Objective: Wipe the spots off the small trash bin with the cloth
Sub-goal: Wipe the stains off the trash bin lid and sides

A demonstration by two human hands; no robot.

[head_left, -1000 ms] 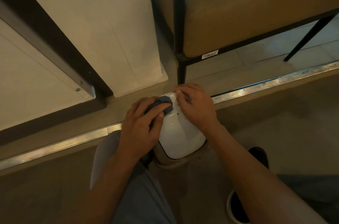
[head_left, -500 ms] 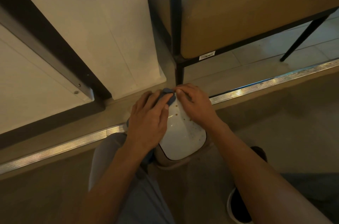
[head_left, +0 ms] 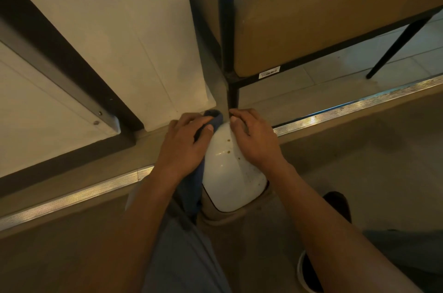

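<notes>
A small white trash bin (head_left: 227,182) with a domed lid stands on the floor between my knees. Small brown spots dot the lid near its middle and right side. My left hand (head_left: 184,146) presses a dark blue cloth (head_left: 213,116) against the bin's far left side; more of the cloth hangs down under my wrist. My right hand (head_left: 254,139) rests on the bin's far right side with the fingers curled over its top edge, holding it steady.
A metal threshold strip (head_left: 347,110) runs across the floor behind the bin. A black-framed wooden table leg (head_left: 233,96) stands just beyond my hands. A white panel (head_left: 143,41) and a dark door frame are at the left. My dark shoe (head_left: 309,273) is at the lower right.
My left hand has slid the cloth farther up and over the bin's far left edge. My right hand has stayed on the bin. More spots show on the lid's middle.
</notes>
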